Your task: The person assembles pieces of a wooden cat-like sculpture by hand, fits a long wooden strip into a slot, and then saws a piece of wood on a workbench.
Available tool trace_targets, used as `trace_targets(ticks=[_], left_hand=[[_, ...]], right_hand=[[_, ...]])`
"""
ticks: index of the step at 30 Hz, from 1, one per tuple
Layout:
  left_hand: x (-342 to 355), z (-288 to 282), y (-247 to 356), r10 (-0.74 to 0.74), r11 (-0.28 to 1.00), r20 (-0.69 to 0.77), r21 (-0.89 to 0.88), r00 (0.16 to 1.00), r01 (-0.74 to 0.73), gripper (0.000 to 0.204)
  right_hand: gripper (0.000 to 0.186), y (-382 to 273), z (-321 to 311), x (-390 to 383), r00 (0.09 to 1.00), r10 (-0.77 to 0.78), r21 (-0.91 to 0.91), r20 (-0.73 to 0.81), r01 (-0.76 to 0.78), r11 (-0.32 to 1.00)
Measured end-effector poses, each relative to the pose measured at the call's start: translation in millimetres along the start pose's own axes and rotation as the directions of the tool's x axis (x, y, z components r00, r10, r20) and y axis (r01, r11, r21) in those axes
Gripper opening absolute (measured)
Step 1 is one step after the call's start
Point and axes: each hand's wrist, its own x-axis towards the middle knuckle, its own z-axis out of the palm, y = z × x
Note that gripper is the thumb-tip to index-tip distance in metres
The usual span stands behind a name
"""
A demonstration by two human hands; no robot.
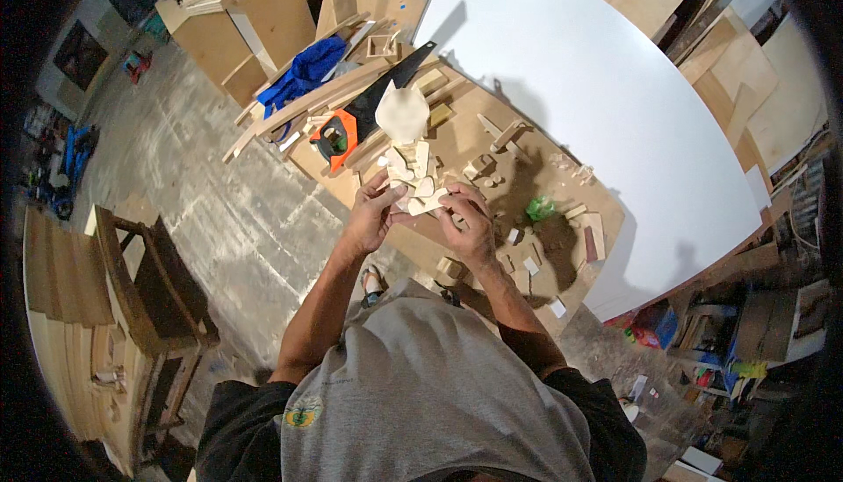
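Above the near side of the workbench I hold a pale wooden cat figure [403, 115], its eared head pointing away from me. Its body is built of several rounded flat pieces. My left hand [373, 214] is closed on the figure's lower left side, thumb on top. From the right, my right hand [467, 220] pinches a rounded wooden leg piece [429, 202] at the figure's lower end. Whether that piece is fixed to the body cannot be made out. Just beyond the figure lies a handsaw [334, 138] with an orange and black handle.
The workbench [553, 179] carries wood offcuts, a small wooden toy plane [505, 135], a green crumpled thing [540, 209] and a blue cloth [305, 71]. A large white panel [580, 52] stands along its far right. Wooden furniture [145, 306] stands on the concrete floor at left.
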Motion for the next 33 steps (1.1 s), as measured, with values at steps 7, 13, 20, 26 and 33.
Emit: trace_targets(ticks=[7,13,20,26,33], left_hand=[[4.9,-0.9,2.2,0.005,0.999,0.050,0.039,0.999,-0.007,0.043],[3.3,1.1,5.2,0.025,0.997,0.079,0.074,0.997,-0.031,0.044],[0.2,2.9,6.9,0.029,0.996,0.094,0.076,0.995,-0.036,0.045],[0.4,5.9,0.1,0.060,0.997,0.125,0.047,0.990,-0.067,0.047],[-0.4,2.7,0.9,0.038,0.996,0.113,0.074,0.993,-0.047,0.048]], right_hand=[[0.024,-0.2,-2.2,-1.9,0.996,0.091,0.094,-0.004,-0.090,0.991],[0.025,-0.5,-4.5,0.1,0.996,-0.083,-0.026,-0.034,0.082,0.996],[0.023,-26.8,-8.1,-3.2,0.841,0.541,0.546,-0.030,-0.439,0.713],[0.022,-36.0,4.9,0.7,0.774,0.633,0.632,0.008,-0.494,0.597],[0.026,-33.1,0.5,0.6,0.820,0.571,0.458,0.048,-0.526,0.717]])
